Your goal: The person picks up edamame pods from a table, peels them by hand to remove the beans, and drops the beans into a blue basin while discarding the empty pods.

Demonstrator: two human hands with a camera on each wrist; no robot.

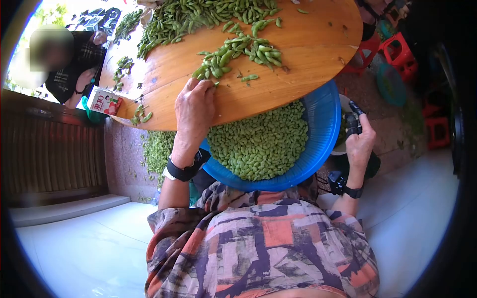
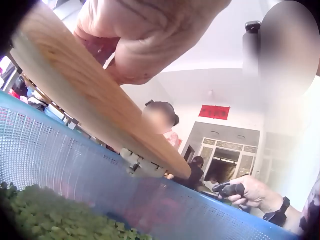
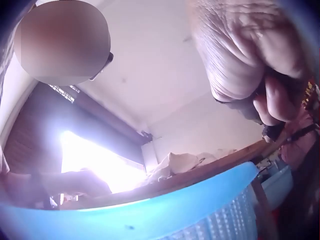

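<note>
My left hand (image 1: 195, 107) is over the near edge of the wooden table (image 1: 303, 64), its fingers bent down. A green soybean pod (image 1: 217, 83) sticks out at its fingertips, and a small heap of pods (image 1: 218, 62) lies just beyond them. Below the table edge, a blue plastic basket (image 1: 320, 131) rests at my lap, filled with shelled green beans (image 1: 261, 144). To the basket's right is my right hand (image 1: 360, 141), with black coverings on the thumb and forefinger. Its fingers are loosely bent, with nothing visible between them.
A large pile of pods (image 1: 184, 22) covers the table's far side. A white and red carton (image 1: 105, 102) stands at the left edge, near another person (image 1: 74, 64). Right of the basket is a white container (image 1: 343, 144). Red stools (image 1: 397, 52) and green litter (image 1: 161, 149) are on the floor.
</note>
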